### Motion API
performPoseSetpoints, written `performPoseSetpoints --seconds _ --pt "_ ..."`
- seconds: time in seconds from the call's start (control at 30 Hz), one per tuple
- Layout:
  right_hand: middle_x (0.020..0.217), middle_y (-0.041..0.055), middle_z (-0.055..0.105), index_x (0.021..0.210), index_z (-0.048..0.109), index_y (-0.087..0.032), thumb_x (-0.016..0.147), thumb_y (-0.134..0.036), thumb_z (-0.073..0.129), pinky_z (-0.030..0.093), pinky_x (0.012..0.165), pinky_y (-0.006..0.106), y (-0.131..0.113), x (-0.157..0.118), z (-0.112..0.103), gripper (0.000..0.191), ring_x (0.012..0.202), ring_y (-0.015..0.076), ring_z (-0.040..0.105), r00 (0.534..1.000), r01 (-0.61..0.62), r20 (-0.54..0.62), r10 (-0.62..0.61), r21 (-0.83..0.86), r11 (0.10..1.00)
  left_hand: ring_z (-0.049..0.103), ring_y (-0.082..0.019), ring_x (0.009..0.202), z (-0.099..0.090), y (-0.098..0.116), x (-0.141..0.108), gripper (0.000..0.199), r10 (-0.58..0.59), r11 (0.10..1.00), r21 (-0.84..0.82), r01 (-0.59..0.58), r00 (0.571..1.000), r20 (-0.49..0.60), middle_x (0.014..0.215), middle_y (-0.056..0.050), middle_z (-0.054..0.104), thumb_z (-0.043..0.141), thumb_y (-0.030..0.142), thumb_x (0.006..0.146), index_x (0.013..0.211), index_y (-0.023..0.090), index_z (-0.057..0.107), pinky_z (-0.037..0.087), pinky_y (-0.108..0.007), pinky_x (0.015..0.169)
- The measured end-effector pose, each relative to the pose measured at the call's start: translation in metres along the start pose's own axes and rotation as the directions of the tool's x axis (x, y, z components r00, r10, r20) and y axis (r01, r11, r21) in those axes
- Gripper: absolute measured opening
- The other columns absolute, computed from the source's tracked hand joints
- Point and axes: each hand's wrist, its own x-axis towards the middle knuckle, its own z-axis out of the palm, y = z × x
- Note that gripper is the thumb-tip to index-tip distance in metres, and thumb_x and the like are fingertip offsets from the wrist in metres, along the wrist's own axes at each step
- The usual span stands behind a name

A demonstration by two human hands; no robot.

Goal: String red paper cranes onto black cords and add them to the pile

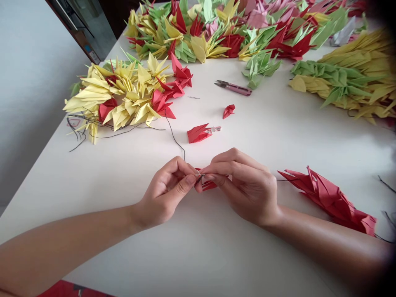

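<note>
My left hand (168, 192) and my right hand (249, 185) meet over the table, thumb and fingertips pinched together. Between the fingertips is a black thread (175, 141) with a thin, light-coloured wire-like piece; its exact form is too small to tell. From my left fingertips the thread runs up to a red folded paper crane (163, 103) on a yellow-and-red bunch. Behind my fingers lies a red folded paper piece (209, 185), partly hidden. Past my right wrist, a stack of red folded paper cranes (334, 198) lies on a black thread.
Pink-handled thread snips (235, 88) lie beyond my hands. Nearer are a small red folded piece (229, 111) and another red piece (198, 133) with a clear clip. Yellow cranes (130, 95), a mixed-colour heap (201, 45) and yellow-green strings (346, 80) line the white table (139, 255).
</note>
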Motion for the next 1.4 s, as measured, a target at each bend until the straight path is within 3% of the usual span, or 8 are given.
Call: performPoseSetpoints --seconds 0.7,1.4 --pt "0.078 0.0030 0.063 0.089 0.068 -0.019 0.087 -0.006 0.059 0.055 0.060 0.026 0.0008 0.0006 0.0005 0.016 0.070 0.0106 0.061 1.000 0.022 0.008 -0.022 -0.018 1.000 0.057 -0.008 0.080 0.0003 0.0003 -0.0007 0.013 -0.020 0.999 -0.043 0.021 1.000 0.015 0.076 0.001 0.062 0.052 0.019 0.095 0.084 0.018 0.057 0.047 -0.021 0.079" --pt "0.076 0.0018 0.062 0.089 0.069 -0.020 0.082 -0.006 0.065 0.054 0.060 0.027 0.0003 0.0008 0.0002 0.017 0.069 0.0114 0.061 1.000 0.018 -0.010 -0.018 -0.006 1.000 0.057 -0.013 0.072 0.0019 0.0018 0.0009 0.015 -0.017 0.999 0.032 0.019 0.999 -0.034 0.071 -0.002 0.061 0.058 0.026 0.092 0.080 0.018 0.056 0.049 -0.028 0.073"
